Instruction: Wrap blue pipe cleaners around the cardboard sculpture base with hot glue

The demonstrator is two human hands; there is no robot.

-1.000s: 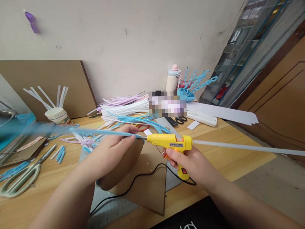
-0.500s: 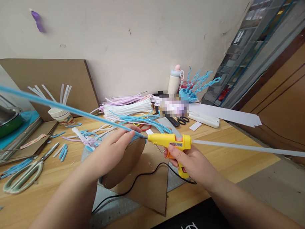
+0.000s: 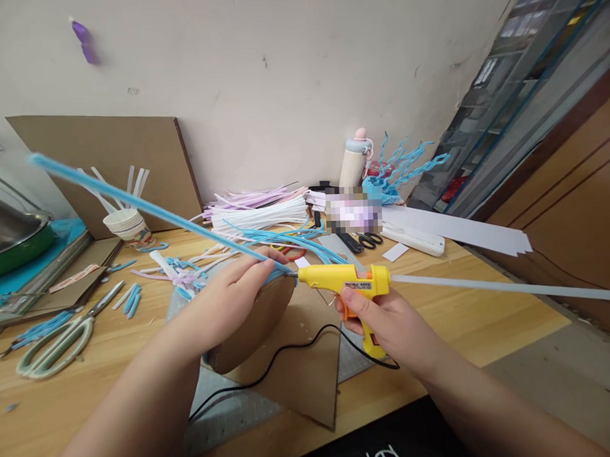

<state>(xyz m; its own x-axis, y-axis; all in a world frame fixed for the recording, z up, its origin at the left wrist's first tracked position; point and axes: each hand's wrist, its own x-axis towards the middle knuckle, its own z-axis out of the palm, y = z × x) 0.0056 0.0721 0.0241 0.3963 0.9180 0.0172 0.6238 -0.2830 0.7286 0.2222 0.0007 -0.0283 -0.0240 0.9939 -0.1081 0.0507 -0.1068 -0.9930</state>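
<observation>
- The right hand (image 3: 375,313) is wrapped around the grip of a yellow glue gun (image 3: 331,279), its thumb along the side and its fingers by the orange trigger; how far the trigger is squeezed cannot be told.
- The left hand (image 3: 242,287) has its fingers close together and pinches a blue pipe cleaner (image 3: 149,207) against the upper edge of a curved cardboard piece (image 3: 261,323).
- From that hand, the long free end of the pipe cleaner slants up to the left, past a paper cup (image 3: 127,225) holding white sticks.
- The gun's nozzle points left at the cardboard edge, just beside the left fingertips; whether it touches the strip is too small to tell.
- A long white glue stick (image 3: 487,287) juts from the back of the gun, out to the right.
- Under the curved piece lie a flat cardboard sheet (image 3: 310,388) and a grey mat (image 3: 241,414), with a black cord (image 3: 284,348) running across.
- Green-handled scissors (image 3: 54,354) lie on the wooden table (image 3: 419,338), left of the left arm.
- Behind the hands are bundles of white (image 3: 259,215) and blue strips (image 3: 285,236).
</observation>
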